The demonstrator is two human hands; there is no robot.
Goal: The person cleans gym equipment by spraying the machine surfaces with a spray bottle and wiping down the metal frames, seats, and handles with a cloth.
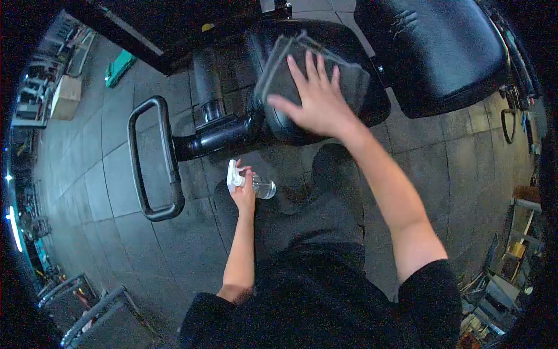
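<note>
head view: with the black padded seat [378,104] as landmark, the grey cloth [276,72] lies on its top, covering much of it, and runs roughly crosswise from the seat's left part towards its right edge. the right hand [319,102] is by far the nearer one, spread wide and palm down on the cloth, its forearm coming in from below and right of the seat; the thumb is blurred. the left hand [247,189] is well apart, below and left of the seat, closed round the neck of a clear spray bottle [265,188] whose white trigger head points left, its long axis slanting slightly down to the right. a looped black handle [168,145] stands left of the seat, and a larger black pad [444,55] sits to its right.
</note>
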